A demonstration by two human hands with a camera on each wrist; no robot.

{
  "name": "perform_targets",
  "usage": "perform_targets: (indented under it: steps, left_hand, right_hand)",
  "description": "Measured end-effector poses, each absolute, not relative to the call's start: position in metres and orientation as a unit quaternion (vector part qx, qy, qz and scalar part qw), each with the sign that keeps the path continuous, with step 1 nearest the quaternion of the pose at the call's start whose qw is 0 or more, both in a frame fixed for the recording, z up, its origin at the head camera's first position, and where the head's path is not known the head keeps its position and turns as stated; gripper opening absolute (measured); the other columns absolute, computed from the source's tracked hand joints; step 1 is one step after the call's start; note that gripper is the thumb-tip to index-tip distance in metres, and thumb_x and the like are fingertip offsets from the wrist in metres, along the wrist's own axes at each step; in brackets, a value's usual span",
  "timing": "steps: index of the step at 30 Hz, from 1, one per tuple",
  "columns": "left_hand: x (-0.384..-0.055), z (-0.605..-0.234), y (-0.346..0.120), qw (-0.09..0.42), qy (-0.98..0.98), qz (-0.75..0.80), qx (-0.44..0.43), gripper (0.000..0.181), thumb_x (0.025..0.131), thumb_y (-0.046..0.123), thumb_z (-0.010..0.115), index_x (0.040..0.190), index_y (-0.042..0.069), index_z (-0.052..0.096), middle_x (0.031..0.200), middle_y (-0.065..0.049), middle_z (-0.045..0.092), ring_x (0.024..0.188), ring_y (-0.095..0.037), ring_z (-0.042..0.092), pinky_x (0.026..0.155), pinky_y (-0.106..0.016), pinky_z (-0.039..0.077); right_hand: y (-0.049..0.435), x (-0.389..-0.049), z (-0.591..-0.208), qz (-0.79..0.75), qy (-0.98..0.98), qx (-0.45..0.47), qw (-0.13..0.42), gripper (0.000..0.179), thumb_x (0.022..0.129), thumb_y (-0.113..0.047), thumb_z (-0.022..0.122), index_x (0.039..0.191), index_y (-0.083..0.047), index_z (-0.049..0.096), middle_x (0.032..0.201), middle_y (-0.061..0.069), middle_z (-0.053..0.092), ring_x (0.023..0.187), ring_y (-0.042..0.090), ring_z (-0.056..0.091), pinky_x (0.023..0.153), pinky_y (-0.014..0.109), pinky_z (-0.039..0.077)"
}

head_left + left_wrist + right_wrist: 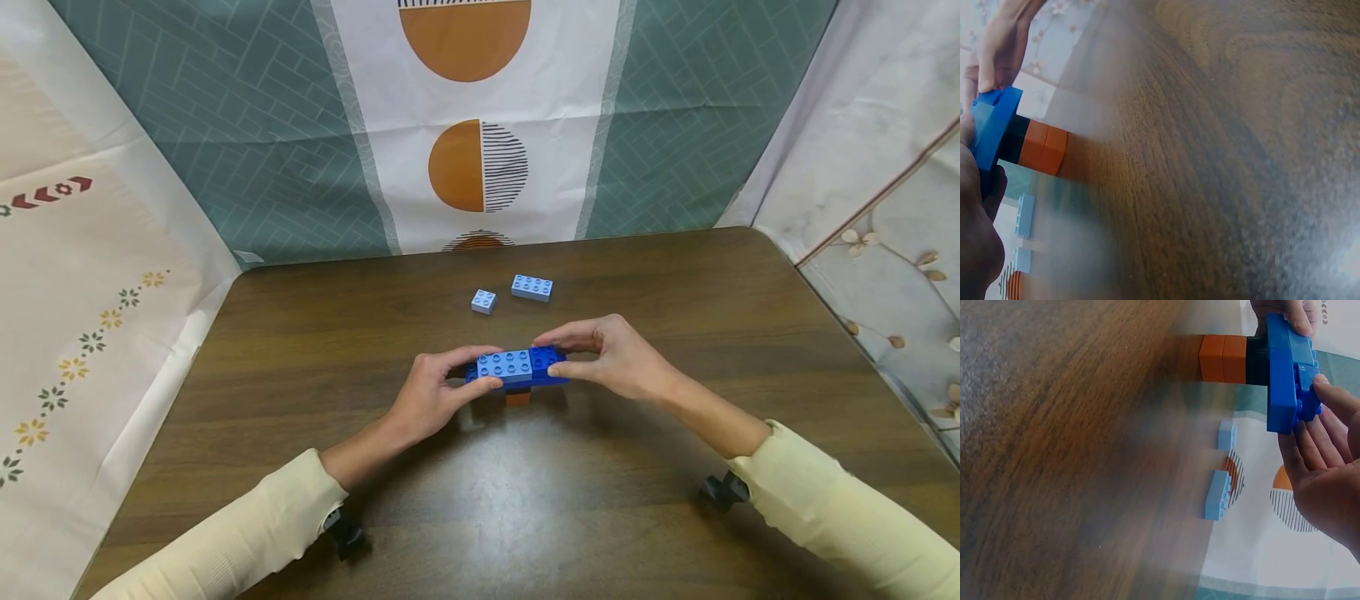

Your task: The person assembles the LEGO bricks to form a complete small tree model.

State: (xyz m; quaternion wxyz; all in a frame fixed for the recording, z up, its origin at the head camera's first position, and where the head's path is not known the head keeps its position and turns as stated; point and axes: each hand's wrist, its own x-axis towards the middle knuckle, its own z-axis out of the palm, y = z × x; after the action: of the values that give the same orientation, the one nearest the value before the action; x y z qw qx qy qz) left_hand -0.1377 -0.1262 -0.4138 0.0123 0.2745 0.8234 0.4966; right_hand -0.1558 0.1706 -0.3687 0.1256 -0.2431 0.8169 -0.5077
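A small tower of building bricks stands on the table, mid-view from the head. Its base is a pair of stacked orange bricks [1222,358], with a dark green brick [1257,360] above. Across these lies a wide dark blue layer [1280,394], carrying a light blue brick [504,365] and, to its right, a small dark blue brick [543,358]. My left hand [431,392] pinches the light blue brick near its left end, thumb in front, fingers behind. At the other end my right hand [622,358] pinches the small dark blue brick between thumb and fingers.
Beyond the tower lie two loose pale blue bricks, a short one [483,302] and a longer one [532,288]. The brown wooden table [337,317] ends at a patterned cloth hanging [300,167] behind; further cloths hang at both sides.
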Motion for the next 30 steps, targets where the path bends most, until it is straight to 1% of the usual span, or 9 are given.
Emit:
perform_targets:
  steps: [5,11,19,23,27,30]
  left_hand:
    - [-0.1379,-0.4145,-0.1264,0.009,0.823,0.498,0.275,0.04,0.1,0.025,0.078,0.138,0.014,0.071,0.135,-0.005,0.072,0.116,-0.022,0.072,0.094,-0.043,0.061]
    - [-0.1372,-0.4151,-0.1264,0.008,0.823,0.498,0.272,0.041,0.1,0.025,0.078,0.138,0.014,0.071,0.136,-0.005,0.072,0.116,-0.024,0.072,0.094,-0.045,0.061]
    - [-0.1371,-0.4167,-0.1259,0.004,0.824,0.496,0.272,0.04,0.1,0.025,0.078,0.138,0.012,0.071,0.135,-0.005,0.072,0.116,-0.024,0.072,0.092,-0.044,0.062]
    - [-0.1367,-0.4169,-0.1255,0.001,0.824,0.493,0.278,0.04,0.1,0.024,0.078,0.137,0.012,0.072,0.135,-0.005,0.072,0.115,-0.024,0.072,0.092,-0.044,0.062]
    - [-0.137,-0.4167,-0.1255,-0.004,0.825,0.488,0.284,0.041,0.099,0.025,0.079,0.138,0.013,0.071,0.136,-0.006,0.072,0.115,-0.023,0.072,0.092,-0.042,0.062]
    - [-0.1373,-0.4156,-0.1263,-0.006,0.827,0.486,0.282,0.041,0.099,0.026,0.079,0.138,0.013,0.072,0.135,-0.005,0.072,0.114,-0.022,0.072,0.092,-0.041,0.062]
  right_hand:
    - [0.1701,-0.1569,-0.3675,-0.506,0.818,-0.24,0.132,0.037,0.092,-0.01,0.085,0.128,-0.012,0.078,0.126,0.003,0.076,0.121,0.025,0.071,0.103,0.057,0.055]
    - [0.1702,-0.1563,-0.3709,-0.502,0.819,-0.245,0.132,0.037,0.092,-0.01,0.085,0.128,-0.009,0.078,0.127,0.008,0.076,0.121,0.029,0.071,0.103,0.062,0.053]
    - [0.1681,-0.1531,-0.3718,-0.476,0.835,-0.25,0.114,0.036,0.092,-0.011,0.085,0.128,-0.01,0.078,0.126,0.009,0.076,0.122,0.03,0.071,0.103,0.06,0.054]
    - [0.1679,-0.1519,-0.3702,-0.462,0.843,-0.25,0.114,0.038,0.092,-0.012,0.085,0.129,-0.01,0.078,0.126,0.009,0.076,0.123,0.032,0.07,0.104,0.06,0.053]
    - [0.1661,-0.153,-0.3679,-0.46,0.844,-0.251,0.116,0.038,0.092,-0.013,0.085,0.129,-0.009,0.078,0.127,0.011,0.076,0.12,0.032,0.071,0.103,0.06,0.054]
    - [0.1621,-0.1541,-0.3674,-0.463,0.841,-0.253,0.116,0.037,0.093,-0.016,0.085,0.129,-0.008,0.078,0.126,0.011,0.076,0.114,0.029,0.072,0.099,0.057,0.057]
